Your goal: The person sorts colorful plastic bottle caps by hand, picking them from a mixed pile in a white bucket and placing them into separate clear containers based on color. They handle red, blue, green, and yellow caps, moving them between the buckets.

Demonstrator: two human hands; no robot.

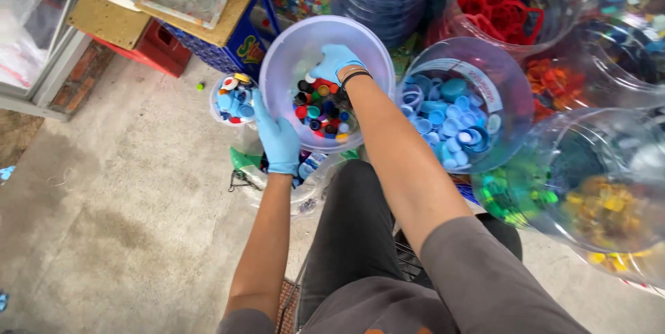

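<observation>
Left hand (278,141) clamps the clear bucket's (291,50) rim, grip closed on it. Right hand (334,62) dips among mixed caps (322,109); its grip can't be made out.

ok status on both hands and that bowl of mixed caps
Left hand grips rim of the mixed-cap bowl. Right hand down inside, on the caps. Nothing blocking; light-blue cap tub beside it.

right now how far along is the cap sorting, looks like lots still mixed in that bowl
Done: clear tubs already hold sorted caps, light blue, red, yellow. In hand: the left hand steadies the bowl while the right hand reaches into it. Left: mixed caps cover the bowl's bottom.
</observation>
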